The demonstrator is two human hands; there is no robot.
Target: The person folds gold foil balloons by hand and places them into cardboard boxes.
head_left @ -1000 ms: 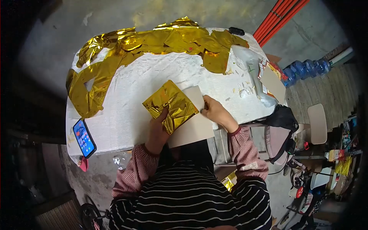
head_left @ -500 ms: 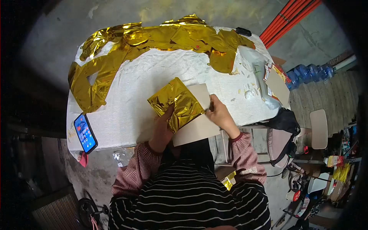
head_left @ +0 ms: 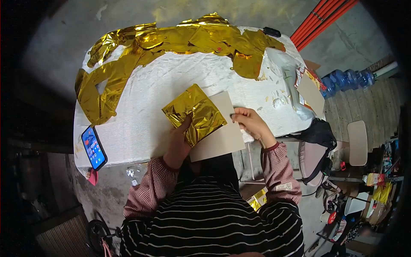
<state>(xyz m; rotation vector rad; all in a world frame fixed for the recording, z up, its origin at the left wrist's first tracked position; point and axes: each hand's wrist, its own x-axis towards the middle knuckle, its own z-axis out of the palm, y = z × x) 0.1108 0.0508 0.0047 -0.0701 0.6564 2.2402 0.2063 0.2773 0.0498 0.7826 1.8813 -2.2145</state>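
My left hand (head_left: 180, 139) grips a square of crinkled gold foil (head_left: 196, 112), thumb on top, together with a beige cardboard sheet (head_left: 229, 141) beneath it. The foil lies at an angle over the cardboard's left part, leaving the right and lower parts bare. At the cardboard's right edge is my right hand (head_left: 253, 125), its thumb and finger pinched together there. Both pieces are held above the near side of a white-covered table (head_left: 167, 77).
Overlapping gold foil pieces (head_left: 184, 40) line the table's far and left edges. A lit phone (head_left: 93, 147) lies at the left corner. Clear plastic (head_left: 295, 96) and a cardboard piece (head_left: 310, 92) are on the right. Orange poles (head_left: 319, 21) and blue bottles (head_left: 346, 82) are beyond.
My right hand has shifted slightly right and its fingers have moved away from the foil's corner to the cardboard's edge. The foil and cardboard have moved slightly left with my left hand.
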